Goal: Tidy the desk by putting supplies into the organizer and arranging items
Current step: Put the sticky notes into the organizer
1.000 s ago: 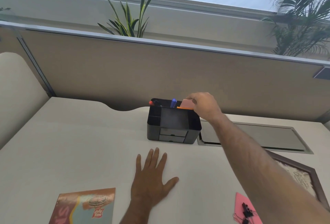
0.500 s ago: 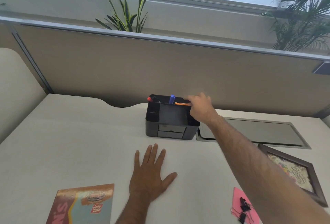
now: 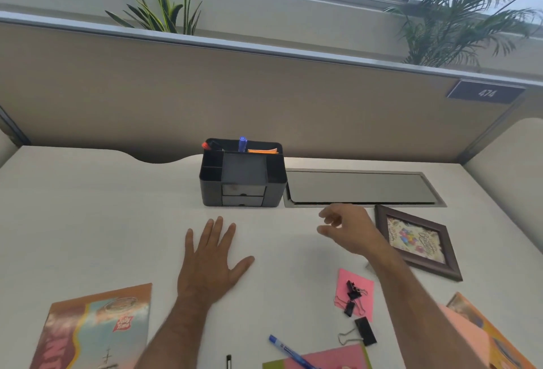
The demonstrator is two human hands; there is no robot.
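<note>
organizer at table's 12 o'clock: blue marker, orange notes in | left hand flat, fingers spread | right hand loosely spread, holding nothing | left, 5 o'clock: binder clips, pink note, blue pen

Both forearms are bare and hairy, with no sleeves visible, and the hands wear nothing.

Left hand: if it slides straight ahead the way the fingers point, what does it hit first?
The left hand lies flat on the desk, fingers pointing away from the person. Straight ahead is bare desk, then most likely the front of the black organizer, near its drawers.
</note>
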